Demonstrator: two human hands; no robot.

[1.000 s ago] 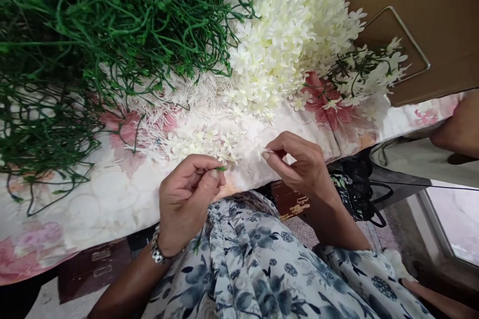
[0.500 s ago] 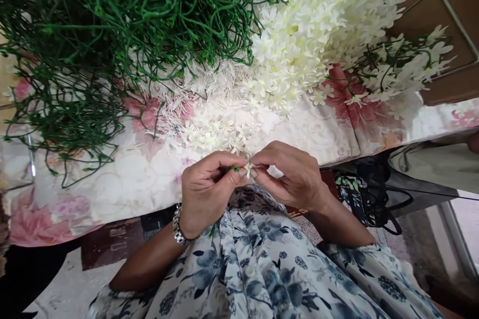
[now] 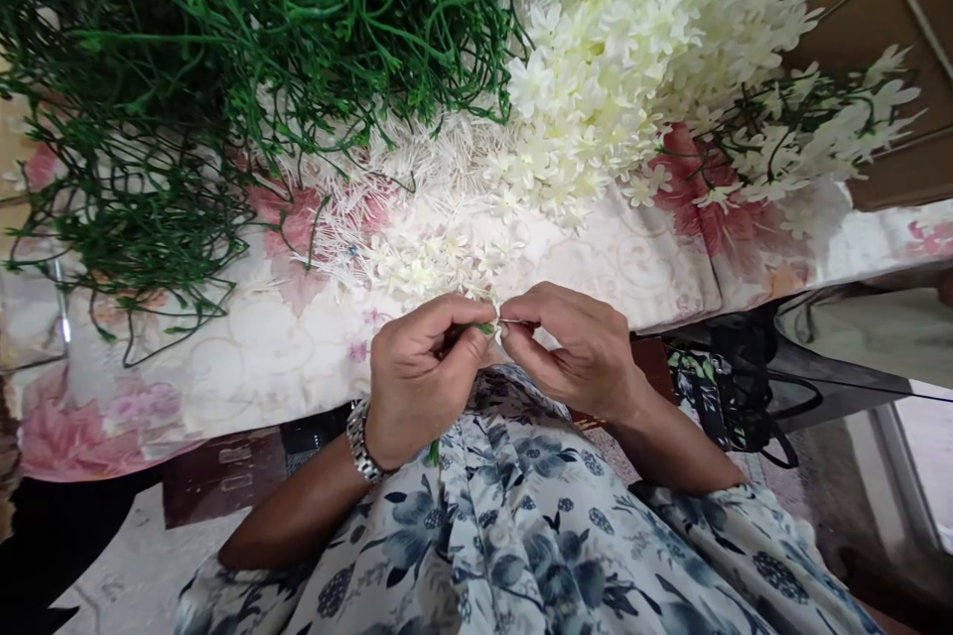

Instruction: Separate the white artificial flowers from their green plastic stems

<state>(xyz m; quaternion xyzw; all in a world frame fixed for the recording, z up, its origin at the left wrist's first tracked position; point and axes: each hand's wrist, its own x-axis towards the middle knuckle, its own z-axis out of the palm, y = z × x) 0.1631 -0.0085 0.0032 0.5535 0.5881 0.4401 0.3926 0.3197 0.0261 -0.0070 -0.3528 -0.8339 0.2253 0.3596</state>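
My left hand (image 3: 421, 377) is closed in a pinch around a green artificial stem (image 3: 485, 327), whose lower end pokes out below the palm. A small white artificial flower (image 3: 498, 326) sits at the stem's tip, between the two hands. My right hand (image 3: 577, 349) pinches at this flower from the other side, thumb and forefinger together; a thin pale sliver shows at its fingertips. Just beyond my fingers lies a small heap of loose white blossoms (image 3: 439, 263) on the floral tablecloth (image 3: 268, 367).
A big tangle of green plastic stems (image 3: 298, 30) fills the far left. White spiky pieces (image 3: 447, 154) lie beside a tall pile of cream blossoms (image 3: 603, 69). Several flowered sprigs (image 3: 811, 134) rest by a brown cardboard box (image 3: 871, 10) at right. A black bag (image 3: 734, 377) is below the table edge.
My fingertips have shifted slightly around the small white flower, with the left hand a little further right. The green tip now sits closer to the flower.
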